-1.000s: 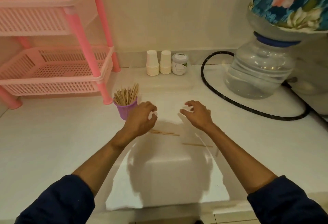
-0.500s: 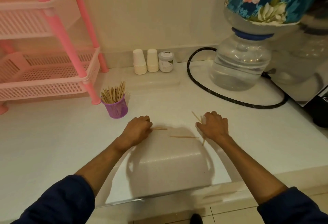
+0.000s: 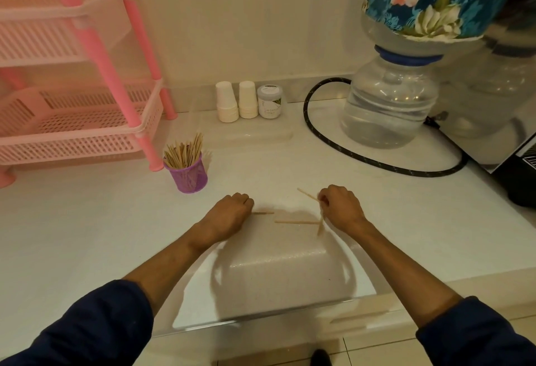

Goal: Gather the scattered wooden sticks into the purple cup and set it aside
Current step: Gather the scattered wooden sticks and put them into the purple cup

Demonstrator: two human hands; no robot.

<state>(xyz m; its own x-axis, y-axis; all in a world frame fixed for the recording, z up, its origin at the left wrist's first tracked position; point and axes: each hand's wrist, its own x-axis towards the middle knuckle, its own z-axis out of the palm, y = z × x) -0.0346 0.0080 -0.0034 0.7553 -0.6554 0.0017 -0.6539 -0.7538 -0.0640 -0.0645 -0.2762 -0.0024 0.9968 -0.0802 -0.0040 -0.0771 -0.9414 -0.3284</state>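
Observation:
A purple mesh cup (image 3: 188,175) full of wooden sticks (image 3: 184,151) stands upright on the white counter, beside the pink rack's leg. My left hand (image 3: 229,215) rests knuckles-up on the counter, fingers curled over the end of a short stick (image 3: 264,213) that pokes out to its right. My right hand (image 3: 339,207) is closed on wooden sticks (image 3: 308,194), one pointing up-left, another blurred and hanging down. One loose stick (image 3: 295,222) lies flat between my two hands.
A pink plastic rack (image 3: 75,122) fills the back left. Two stacks of white paper cups (image 3: 236,102) and a small jar (image 3: 271,102) stand by the wall. A water bottle (image 3: 388,104) with a black hose (image 3: 348,151) sits at the right; the counter's front edge (image 3: 261,319) is near.
Both hands dropped from hovering onto the counter. My right hand closed on sticks and lifted them; my left hand closed over a stick's end. The camera view shifted.

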